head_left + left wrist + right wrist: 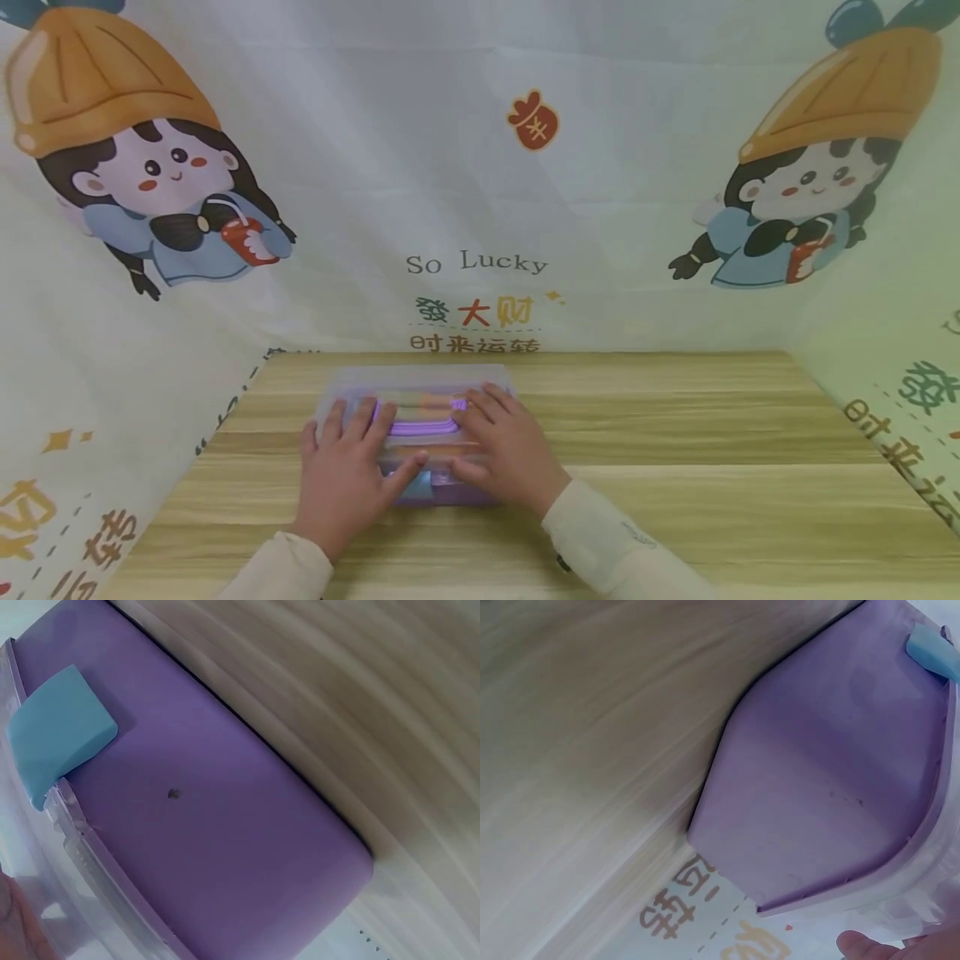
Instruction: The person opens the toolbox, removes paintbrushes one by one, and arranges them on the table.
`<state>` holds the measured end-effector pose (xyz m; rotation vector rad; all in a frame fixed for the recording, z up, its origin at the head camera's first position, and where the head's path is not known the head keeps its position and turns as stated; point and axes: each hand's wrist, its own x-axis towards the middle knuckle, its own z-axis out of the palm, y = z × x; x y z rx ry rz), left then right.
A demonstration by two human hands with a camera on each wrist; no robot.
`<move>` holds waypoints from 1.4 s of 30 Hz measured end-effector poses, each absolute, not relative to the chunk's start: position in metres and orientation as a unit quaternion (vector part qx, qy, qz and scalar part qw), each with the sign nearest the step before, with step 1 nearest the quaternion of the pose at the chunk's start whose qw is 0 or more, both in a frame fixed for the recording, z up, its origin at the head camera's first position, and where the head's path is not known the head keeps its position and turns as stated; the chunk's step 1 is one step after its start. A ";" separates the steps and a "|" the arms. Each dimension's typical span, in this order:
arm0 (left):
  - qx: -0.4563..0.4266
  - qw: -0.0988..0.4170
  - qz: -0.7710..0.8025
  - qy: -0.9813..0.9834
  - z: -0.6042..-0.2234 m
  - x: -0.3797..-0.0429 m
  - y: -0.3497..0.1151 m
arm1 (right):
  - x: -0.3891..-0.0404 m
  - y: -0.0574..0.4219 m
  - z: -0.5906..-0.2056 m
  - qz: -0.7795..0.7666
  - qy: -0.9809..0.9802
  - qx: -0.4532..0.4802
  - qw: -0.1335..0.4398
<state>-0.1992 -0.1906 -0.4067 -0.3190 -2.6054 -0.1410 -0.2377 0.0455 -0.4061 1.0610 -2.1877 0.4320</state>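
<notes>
Seemingly, box lid [420, 410] is pressed by L grip [347, 462] & R grip [512, 454], fingers extended; blue latch [64, 731] prob. to be worked next.

Smooth plastic box [210, 802], glossy plastic lid [427, 410], wood-grained tabletop [675, 467], cloth-like backdrop [622, 183]

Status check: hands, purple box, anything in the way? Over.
Left hand, right hand resting on clear lid. Purple box on tabletop, covered. No obstruction seen.
</notes>
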 end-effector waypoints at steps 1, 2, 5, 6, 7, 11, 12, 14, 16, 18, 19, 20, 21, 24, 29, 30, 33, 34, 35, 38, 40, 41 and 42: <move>-0.120 0.256 -0.053 -0.958 -0.407 -0.199 -0.188 | -0.237 0.048 -0.406 0.162 -0.835 0.406 0.334; -0.122 0.258 -0.054 -0.957 -0.406 -0.198 -0.186 | -0.237 0.050 -0.407 0.161 -0.835 0.405 0.336; -0.125 0.257 -0.054 -0.957 -0.405 -0.196 -0.181 | -0.236 0.055 -0.407 0.156 -0.833 0.407 0.341; -0.126 0.258 -0.053 -0.956 -0.405 -0.196 -0.179 | -0.235 0.057 -0.407 0.156 -0.833 0.408 0.341; -0.127 0.258 -0.052 -0.956 -0.405 -0.195 -0.177 | -0.235 0.059 -0.407 0.153 -0.833 0.408 0.342; -0.127 0.261 -0.051 -0.956 -0.405 -0.195 -0.169 | -0.233 0.068 -0.406 0.146 -0.837 0.406 0.335; -0.128 0.262 -0.051 -0.955 -0.405 -0.195 -0.167 | -0.232 0.070 -0.406 0.145 -0.840 0.405 0.332; -0.129 0.263 -0.051 -0.955 -0.406 -0.195 -0.164 | -0.231 0.074 -0.406 0.141 -0.842 0.402 0.331; -0.130 0.265 -0.049 -0.954 -0.406 -0.195 -0.161 | -0.230 0.077 -0.406 0.143 -0.843 0.400 0.329; -0.131 0.267 -0.046 -0.954 -0.407 -0.195 -0.157 | -0.230 0.081 -0.407 0.146 -0.843 0.400 0.329; -0.131 0.267 -0.045 -0.954 -0.407 -0.195 -0.155 | -0.230 0.082 -0.407 0.149 -0.842 0.399 0.330; -0.131 0.268 -0.044 -0.953 -0.407 -0.195 -0.154 | -0.230 0.084 -0.407 0.151 -0.842 0.400 0.329; -0.131 0.268 -0.044 -0.953 -0.407 -0.194 -0.152 | -0.229 0.085 -0.407 0.154 -0.842 0.400 0.327; -0.133 0.264 -0.041 -0.954 -0.407 -0.193 -0.147 | -0.228 0.091 -0.408 0.161 -0.844 0.397 0.322; -0.137 0.263 -0.036 -0.954 -0.407 -0.193 -0.137 | -0.225 0.100 -0.408 0.161 -0.852 0.388 0.313; -0.137 0.265 -0.035 -0.954 -0.407 -0.193 -0.135 | -0.224 0.102 -0.407 0.159 -0.853 0.388 0.312; -0.137 0.263 -0.031 -0.954 -0.408 -0.192 -0.130 | -0.222 0.107 -0.407 0.157 -0.853 0.388 0.311; -0.137 0.261 -0.029 -0.955 -0.408 -0.192 -0.128 | -0.221 0.109 -0.407 0.156 -0.855 0.387 0.310; -0.136 0.259 -0.029 -0.956 -0.408 -0.191 -0.126 | -0.221 0.111 -0.407 0.155 -0.856 0.386 0.308; -0.136 0.253 -0.026 -0.958 -0.407 -0.190 -0.119 | -0.220 0.118 -0.407 0.152 -0.861 0.381 0.301; -0.137 0.252 -0.024 -0.958 -0.407 -0.189 -0.115 | -0.219 0.122 -0.407 0.152 -0.864 0.377 0.296; -0.137 0.252 -0.024 -0.958 -0.406 -0.188 -0.113 | -0.219 0.124 -0.408 0.153 -0.865 0.376 0.295; -0.137 0.251 -0.022 -0.958 -0.407 -0.188 -0.111 | -0.219 0.126 -0.408 0.153 -0.866 0.375 0.294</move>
